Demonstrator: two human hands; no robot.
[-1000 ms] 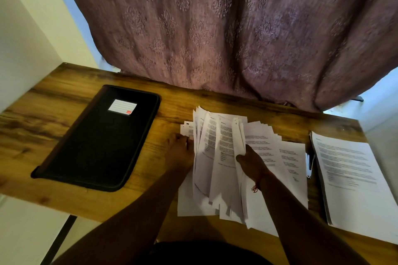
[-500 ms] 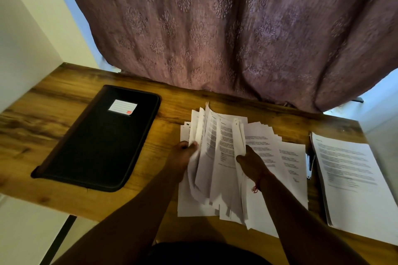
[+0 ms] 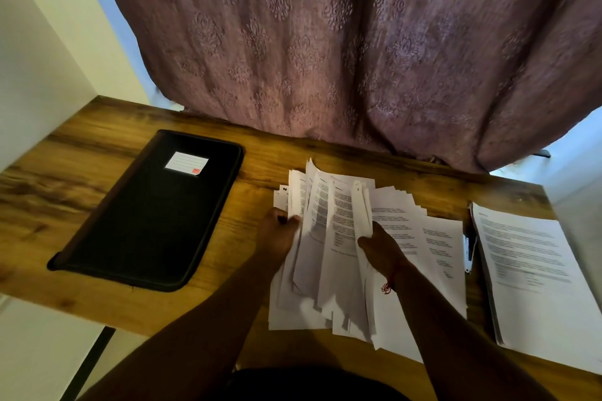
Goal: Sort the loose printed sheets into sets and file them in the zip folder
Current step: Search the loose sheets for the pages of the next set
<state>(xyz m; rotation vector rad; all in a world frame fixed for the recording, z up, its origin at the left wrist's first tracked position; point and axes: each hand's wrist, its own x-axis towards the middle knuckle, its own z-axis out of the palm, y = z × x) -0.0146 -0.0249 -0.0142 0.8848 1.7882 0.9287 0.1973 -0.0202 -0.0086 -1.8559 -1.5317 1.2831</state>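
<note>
A fanned heap of loose printed sheets (image 3: 338, 238) lies in the middle of the wooden table (image 3: 97, 146). My left hand (image 3: 277, 238) pinches the left edge of several raised sheets, thumb on top. My right hand (image 3: 381, 246) grips another raised bunch near the middle of the heap. A black zip folder (image 3: 153, 215) with a white label lies closed on the table to the left, apart from both hands. A squared stack of printed sheets (image 3: 534, 273) rests at the right end of the table.
A white stapler-like object (image 3: 468, 249) lies between the heap and the right stack. A purple patterned curtain (image 3: 325, 42) hangs over the table's back edge. A white wall stands at the left; the table's front edge is near my body.
My left hand has moved from lying flat on the lower sheets to pinching the left sheets, which now stand lifted and fanned. My right hand has stayed put.
</note>
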